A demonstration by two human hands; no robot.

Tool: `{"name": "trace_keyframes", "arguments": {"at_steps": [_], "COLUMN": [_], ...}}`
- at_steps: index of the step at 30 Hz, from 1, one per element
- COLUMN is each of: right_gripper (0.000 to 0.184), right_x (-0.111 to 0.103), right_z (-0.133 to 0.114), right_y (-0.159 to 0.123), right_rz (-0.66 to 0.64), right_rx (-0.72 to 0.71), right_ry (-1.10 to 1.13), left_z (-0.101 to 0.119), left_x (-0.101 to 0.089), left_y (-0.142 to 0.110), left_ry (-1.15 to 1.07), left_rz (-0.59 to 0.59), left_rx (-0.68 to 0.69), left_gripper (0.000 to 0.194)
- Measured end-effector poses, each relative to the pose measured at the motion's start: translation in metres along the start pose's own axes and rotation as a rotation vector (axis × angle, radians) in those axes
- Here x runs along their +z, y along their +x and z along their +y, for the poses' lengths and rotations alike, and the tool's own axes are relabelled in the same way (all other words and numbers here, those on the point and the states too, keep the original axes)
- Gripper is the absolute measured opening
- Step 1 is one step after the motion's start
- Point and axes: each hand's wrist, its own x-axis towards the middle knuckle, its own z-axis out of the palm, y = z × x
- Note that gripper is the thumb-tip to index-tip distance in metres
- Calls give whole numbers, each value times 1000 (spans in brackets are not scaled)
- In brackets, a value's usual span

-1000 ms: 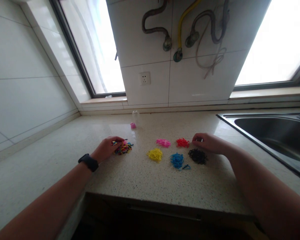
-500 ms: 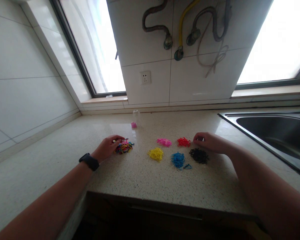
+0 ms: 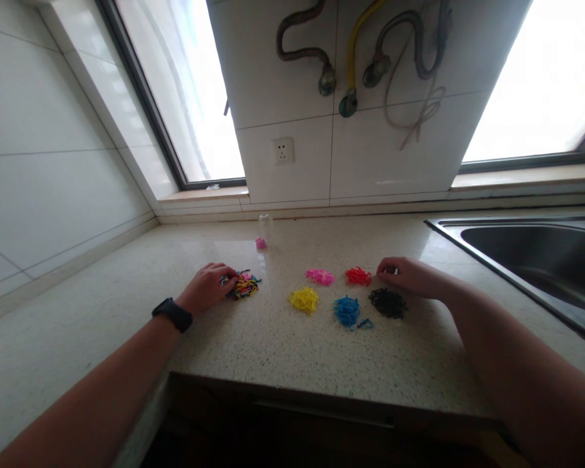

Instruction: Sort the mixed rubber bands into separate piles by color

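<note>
My left hand [image 3: 209, 284], with a dark watch on its wrist, lies over the left side of a mixed-colour pile of small rubber bands [image 3: 246, 285]. Its thumb and fingers are curled together on the bands, partly hiding them. My right hand [image 3: 400, 274] rests on the counter just right of a red rubber-band pile [image 3: 358, 276] and behind a black pile [image 3: 388, 303]. The right fingers are bent in, and what they hold, if anything, is hidden. Separate pink [image 3: 320, 277], yellow [image 3: 303, 300] and blue [image 3: 346, 312] piles lie between the hands.
A clear container [image 3: 265, 226] with a pink part [image 3: 260, 244] at its base stands further back. A few blue bands [image 3: 365, 324] lie apart from the blue pile. The steel sink [image 3: 531, 260] is at right; the counter's front edge [image 3: 322, 394] runs nearest me.
My left thumb and fingers have shifted slightly left and closed over the mixed pile's left part. My right hand and the sorted piles look unchanged.
</note>
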Motion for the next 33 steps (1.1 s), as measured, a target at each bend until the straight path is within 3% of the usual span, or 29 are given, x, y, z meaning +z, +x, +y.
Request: {"name": "trace_keyframes", "arguments": {"at_steps": [10, 19, 23, 33], "right_gripper": [32, 30, 30, 30], "right_x": [-2, -2, -1, 0], "right_z": [-3, -4, -3, -1], "right_y": [-2, -1, -1, 0], "right_rz": [-18, -13, -5, -5], "right_rx": [-10, 4, 4, 5], "right_ry": [-11, -26, -12, -17], "left_z": [3, 17, 24, 55], "left_x": [-1, -8, -10, -16], "left_y": [0, 2, 3, 6], "left_ry": [-41, -150, -274, -650], "left_rz": [28, 134, 147, 148], "left_rx": [-26, -156, -234, -274], "left_gripper": [27, 30, 35, 31]}}
